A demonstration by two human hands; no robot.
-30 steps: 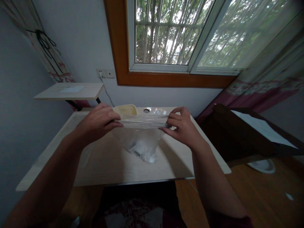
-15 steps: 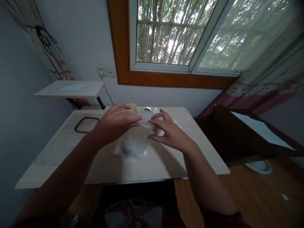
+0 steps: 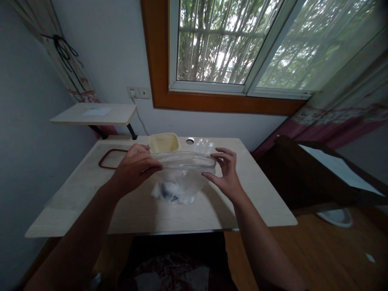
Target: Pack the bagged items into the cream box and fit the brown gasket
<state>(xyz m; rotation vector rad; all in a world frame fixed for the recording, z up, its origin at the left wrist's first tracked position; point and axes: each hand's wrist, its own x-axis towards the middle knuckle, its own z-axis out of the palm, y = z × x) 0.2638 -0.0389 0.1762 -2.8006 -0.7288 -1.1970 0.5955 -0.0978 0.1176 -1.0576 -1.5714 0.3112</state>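
Bag [image 3: 184,176] holds whitish, dark contents [image 3: 171,192]; cream tub [image 3: 165,142] behind.

Tabletop [image 3: 260,198] right of right hand [image 3: 216,163] offers passage to side edge; strip between plastic bag [image 3: 182,184] and near edge passable too; yellow container [image 3: 165,143] blocks way behind bag; reddish frame [image 3: 117,150] lies low beside left hand [image 3: 136,163]; shelf supports [image 3: 131,131] stand rear left; wall [image 3: 224,123] bounds rear.
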